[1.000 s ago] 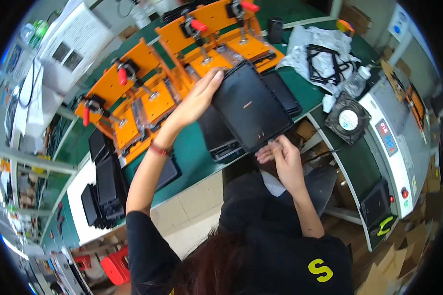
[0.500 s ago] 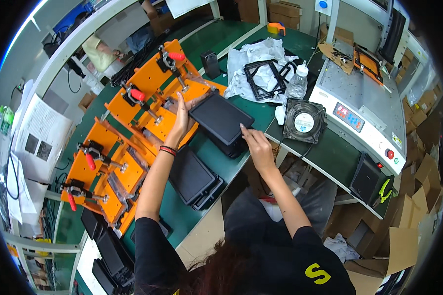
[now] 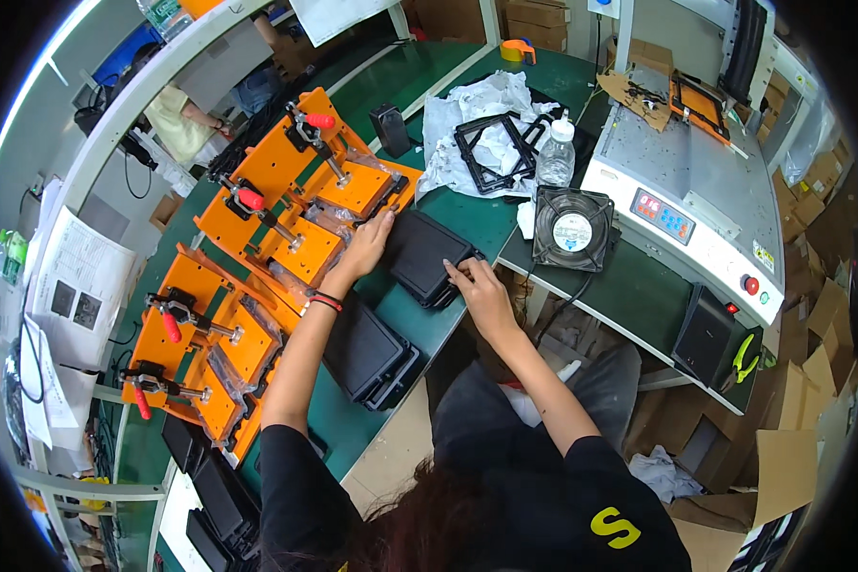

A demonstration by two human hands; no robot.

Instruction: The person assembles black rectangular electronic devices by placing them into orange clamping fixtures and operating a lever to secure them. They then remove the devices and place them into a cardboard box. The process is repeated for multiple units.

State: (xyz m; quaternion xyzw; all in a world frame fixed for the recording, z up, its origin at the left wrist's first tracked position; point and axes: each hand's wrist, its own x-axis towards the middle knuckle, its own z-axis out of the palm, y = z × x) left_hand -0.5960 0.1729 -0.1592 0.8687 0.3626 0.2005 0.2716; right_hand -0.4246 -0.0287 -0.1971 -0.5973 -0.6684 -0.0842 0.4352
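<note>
Lowered: matte-black rectangular panel | left fingers, right fingers at rim | clamping unclear

Right hand palm-down, fingers bent

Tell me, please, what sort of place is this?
Probably an assembly workshop: it has orange, red-handled clamping fixtures, stacked flat black rectangular panels, and a grey-white machine with a lit display.
</note>
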